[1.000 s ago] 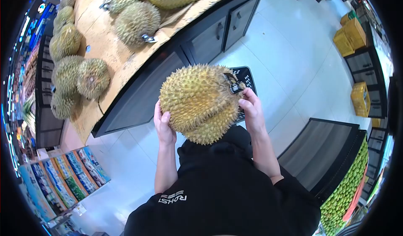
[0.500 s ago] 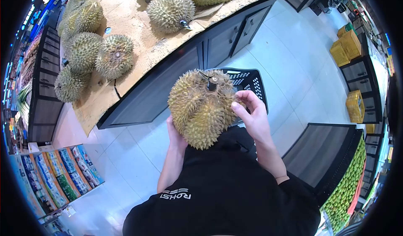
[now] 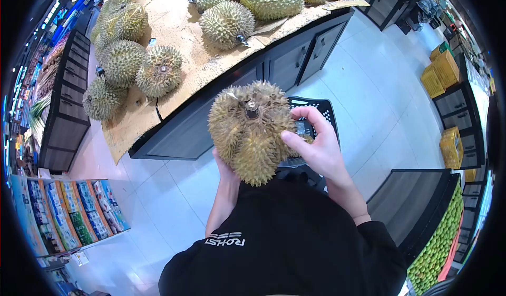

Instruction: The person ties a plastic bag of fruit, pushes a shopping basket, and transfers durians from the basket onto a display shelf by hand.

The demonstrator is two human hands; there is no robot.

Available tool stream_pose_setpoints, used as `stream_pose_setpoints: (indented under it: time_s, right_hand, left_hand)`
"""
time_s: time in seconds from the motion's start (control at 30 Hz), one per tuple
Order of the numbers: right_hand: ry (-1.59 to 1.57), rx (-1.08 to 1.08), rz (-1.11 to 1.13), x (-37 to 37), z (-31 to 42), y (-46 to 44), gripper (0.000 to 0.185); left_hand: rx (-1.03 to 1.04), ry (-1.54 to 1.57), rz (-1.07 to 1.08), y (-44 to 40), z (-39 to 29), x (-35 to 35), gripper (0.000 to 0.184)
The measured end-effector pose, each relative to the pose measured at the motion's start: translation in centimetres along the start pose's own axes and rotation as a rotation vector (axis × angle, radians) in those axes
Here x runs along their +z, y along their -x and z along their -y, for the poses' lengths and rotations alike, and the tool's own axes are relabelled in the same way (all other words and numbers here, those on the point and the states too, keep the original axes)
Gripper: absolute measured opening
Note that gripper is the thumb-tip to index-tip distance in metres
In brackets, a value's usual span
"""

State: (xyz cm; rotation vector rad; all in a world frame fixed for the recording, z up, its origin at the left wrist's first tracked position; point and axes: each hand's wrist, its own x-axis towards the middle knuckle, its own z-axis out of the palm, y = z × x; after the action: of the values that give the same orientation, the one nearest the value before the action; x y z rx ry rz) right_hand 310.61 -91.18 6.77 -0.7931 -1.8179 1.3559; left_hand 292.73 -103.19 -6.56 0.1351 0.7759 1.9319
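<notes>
A large, spiky, yellow-brown durian (image 3: 247, 143) is held up in front of my chest, its stub of a stem facing up towards me. My left hand (image 3: 225, 169) supports it from below on the left side; most of those fingers are hidden behind the fruit. On the right side, the thumb and forefinger of my right hand (image 3: 319, 143) grip the durian's spines. Just beyond, partly covered by the fruit and my hand, is a black shopping basket (image 3: 329, 109) with something yellowish inside that I cannot make out.
A display counter (image 3: 184, 138) with a cardboard-like top (image 3: 174, 27) carries several more durians (image 3: 226, 25). At lower right stands a bin of green fruit (image 3: 432, 259). Yellow crates (image 3: 450, 148) line the right side, and a rack of packets (image 3: 74, 211) stands at lower left.
The durian has tilted and turned slightly in my hands, its stem shifting left. My right thumb has moved further onto its side. The whole view has shifted a little.
</notes>
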Motion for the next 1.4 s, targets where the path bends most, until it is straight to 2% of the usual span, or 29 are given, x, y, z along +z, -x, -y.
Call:
stream_pose_setpoints:
  time_s: [0.1, 0.3, 0.37, 0.5, 0.57, 0.8, 0.9, 0.97, 1.07, 1.13, 1.4]
  right_hand:
    - [0.014, -0.035, 0.007, -0.2, 0.1, 0.1, 0.039]
    - [-0.04, 0.049, 0.036, -0.7, -0.9, 0.0, 0.039]
    - [-0.098, 0.114, 0.046, -0.8, -2.0, 0.0, 0.038]
    - [-0.231, 0.216, 0.059, -0.6, -3.8, 0.0, 0.035]
    - [-0.237, 0.186, 0.067, -0.5, -4.2, 0.1, 0.033]
    - [-0.356, 0.293, 0.151, -0.6, -6.6, 0.7, 0.03]
    - [-0.49, 0.378, 0.183, -0.7, -7.9, 1.3, 0.03]
    - [-0.574, 0.46, 0.212, -1.0, -8.4, 1.7, 0.033]
    - [-0.637, 0.469, 0.237, -0.8, -9.7, 2.3, 0.034]
    - [-0.708, 0.444, 0.272, -0.4, -9.7, 2.4, 0.036]
    - [-0.755, 0.332, 0.347, 3.0, -8.1, 0.2, 0.048]
  left_hand:
    - [0.036, 0.055, 0.03, 0.1, 0.7, -0.1, 0.068]
    - [0.061, 0.032, 0.009, 1.2, 1.1, -0.6, 0.064]
    - [-0.031, 0.076, -0.071, 1.7, 1.1, -0.6, 0.059]
    - [-0.05, 0.08, -0.139, 2.5, 1.6, -1.8, 0.055]
    - [-0.042, 0.067, -0.158, 3.1, 1.8, -1.9, 0.054]
    - [0.083, -0.007, -0.233, 5.6, 2.1, -3.4, 0.057]
    - [0.142, -0.149, -0.346, 6.7, 2.1, -3.6, 0.054]
    - [0.263, -0.293, -0.371, 7.2, 1.4, -2.3, 0.053]
    - [0.23, -0.323, -0.435, 7.6, -0.6, -1.4, 0.059]
    - [0.31, -0.444, -0.368, 8.2, -1.6, -1.5, 0.065]
    - [0.384, -0.437, -0.282, 7.1, -6.1, -2.7, 0.078]
